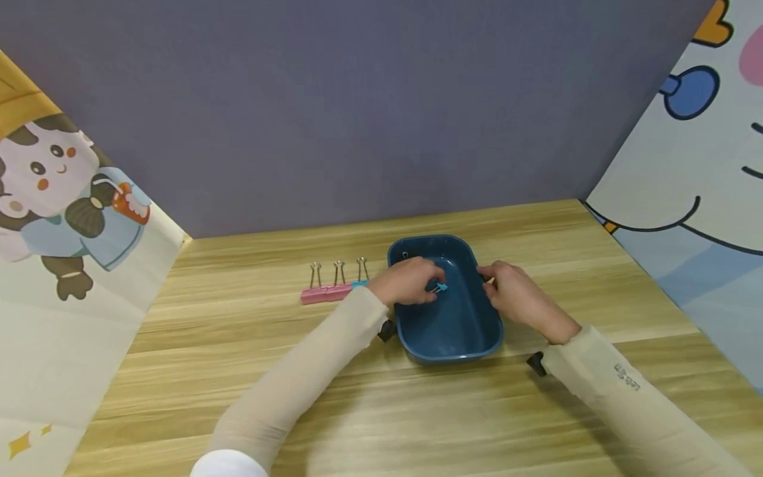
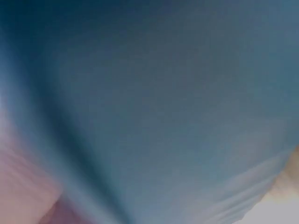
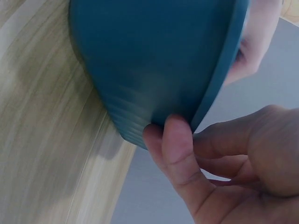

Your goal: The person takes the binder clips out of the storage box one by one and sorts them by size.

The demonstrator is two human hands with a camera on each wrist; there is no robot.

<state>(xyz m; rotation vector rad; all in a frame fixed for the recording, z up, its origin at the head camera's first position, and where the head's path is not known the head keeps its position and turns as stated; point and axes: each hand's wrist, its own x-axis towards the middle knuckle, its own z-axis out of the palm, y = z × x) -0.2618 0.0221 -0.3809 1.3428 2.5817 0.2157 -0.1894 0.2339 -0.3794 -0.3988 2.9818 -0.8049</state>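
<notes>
My left hand (image 1: 411,281) reaches over the near-left rim into a dark blue plastic bin (image 1: 453,331), finger and thumb curled about a small light-blue binder clip (image 1: 442,287). The left wrist view is blurred and filled mostly by the blue bin wall (image 2: 163,102). With thumb and fingers, my right hand (image 1: 515,291) pinches the bin's right rim; the right wrist view shows the thumb (image 3: 180,149) against the outer wall. Left of the bin, pink binder clips (image 1: 326,293) and a partly hidden light-blue one (image 1: 359,283) stand in a row, silver handles up.
Near the bin's far-left corner a small silver wire handle (image 1: 405,255) shows. The wooden table (image 1: 238,371) meets a grey-purple panel (image 1: 357,132) at the back, with cartoon-printed panels at both sides.
</notes>
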